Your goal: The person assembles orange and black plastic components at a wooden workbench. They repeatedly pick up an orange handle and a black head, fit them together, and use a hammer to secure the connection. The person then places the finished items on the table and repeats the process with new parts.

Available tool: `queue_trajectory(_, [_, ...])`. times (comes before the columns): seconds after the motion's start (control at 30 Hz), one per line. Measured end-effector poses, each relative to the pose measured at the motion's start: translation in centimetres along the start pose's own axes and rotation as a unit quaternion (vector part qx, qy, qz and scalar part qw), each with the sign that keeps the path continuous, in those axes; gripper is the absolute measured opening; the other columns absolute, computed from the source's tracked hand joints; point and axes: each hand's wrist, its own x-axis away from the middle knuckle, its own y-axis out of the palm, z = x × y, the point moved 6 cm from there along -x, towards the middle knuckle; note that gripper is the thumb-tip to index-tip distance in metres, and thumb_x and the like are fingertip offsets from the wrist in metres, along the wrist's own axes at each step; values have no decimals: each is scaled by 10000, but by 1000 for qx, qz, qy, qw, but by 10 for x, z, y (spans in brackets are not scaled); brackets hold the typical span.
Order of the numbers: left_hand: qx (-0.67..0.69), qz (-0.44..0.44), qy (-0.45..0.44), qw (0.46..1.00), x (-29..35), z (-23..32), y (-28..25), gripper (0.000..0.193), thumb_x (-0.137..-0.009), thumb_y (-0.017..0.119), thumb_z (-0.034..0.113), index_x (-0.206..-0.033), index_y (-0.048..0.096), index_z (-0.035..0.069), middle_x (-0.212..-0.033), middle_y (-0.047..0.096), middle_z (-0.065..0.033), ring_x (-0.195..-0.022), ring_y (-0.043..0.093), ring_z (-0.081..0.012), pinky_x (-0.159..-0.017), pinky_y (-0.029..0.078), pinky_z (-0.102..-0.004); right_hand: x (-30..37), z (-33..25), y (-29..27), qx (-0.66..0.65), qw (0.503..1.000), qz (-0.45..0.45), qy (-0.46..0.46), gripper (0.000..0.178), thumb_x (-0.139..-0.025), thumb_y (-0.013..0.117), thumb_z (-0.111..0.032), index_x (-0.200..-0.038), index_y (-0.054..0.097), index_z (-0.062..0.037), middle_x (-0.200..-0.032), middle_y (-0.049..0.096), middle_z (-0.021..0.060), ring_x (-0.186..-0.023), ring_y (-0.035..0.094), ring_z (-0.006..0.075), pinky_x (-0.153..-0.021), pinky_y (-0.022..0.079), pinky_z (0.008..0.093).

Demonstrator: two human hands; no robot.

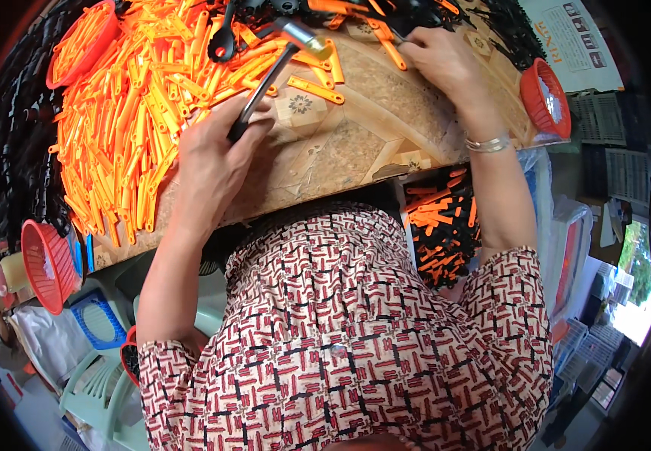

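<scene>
My left hand point(216, 154) is closed around the dark handle of a small hammer point(264, 84). The hammer's metal head, with a yellowish face, hovers over the wooden-patterned tabletop point(374, 113). At the far side of the table my right hand point(446, 66) has its fingers pinched together. Beside those fingertips lies an orange plastic handle piece point(390, 46), with a thin dark part between it and the fingers; what exactly they grip is too small to tell. A loose orange strip point(315, 89) rests on the tabletop between both hands.
A big heap of orange handle pieces point(133, 135) covers the table's left side. Black parts point(9, 150) are piled beyond it. Red baskets point(543, 101) stand at the edges. Below the table, a container holds orange and black pieces point(442, 225). A green plastic chair point(100, 391) is lower left.
</scene>
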Motion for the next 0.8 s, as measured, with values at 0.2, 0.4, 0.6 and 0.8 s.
queue_trajectory(0.2, [-157, -55, 126, 978, -55, 6, 40, 300, -891, 749, 244, -1144, 730, 84, -1056, 626, -119, -957, 650, -318, -810, 514, -415, 27, 29, -13, -68, 990, -42, 118, 311, -879, 595, -322, -929, 730, -46, -839, 695, 208, -843, 693, 394, -746, 536, 455])
queue_trajectory(0.4, [-277, -94, 188, 938, -62, 4, 54, 254, -903, 733, 228, -1119, 723, 95, -1107, 649, -109, -979, 656, -327, -813, 527, -430, -52, -68, -64, 219, 882, 254, -330, 143, -860, 618, -124, -735, 569, -73, -813, 539, 108, -788, 579, 253, -660, 483, 357])
queue_trajectory(0.6, [-18, -134, 19, 991, -63, -6, 46, 263, -925, 728, 157, -1146, 678, 24, -816, 688, -102, -662, 638, -211, -627, 527, -310, -81, -58, -127, 249, 923, 132, -260, 140, -867, 623, -164, -770, 627, -63, -779, 593, 82, -770, 627, 256, -687, 503, 399])
queue_trajectory(0.8, [382, -122, -193, 895, -35, -21, 47, 305, -917, 731, 61, -1188, 599, 18, -811, 676, -28, -618, 655, -104, -520, 538, -204, 97, -11, -24, -471, 848, -183, 161, 236, -1017, 616, -156, -1183, 696, -9, -874, 711, 26, -691, 676, 114, -663, 547, 252])
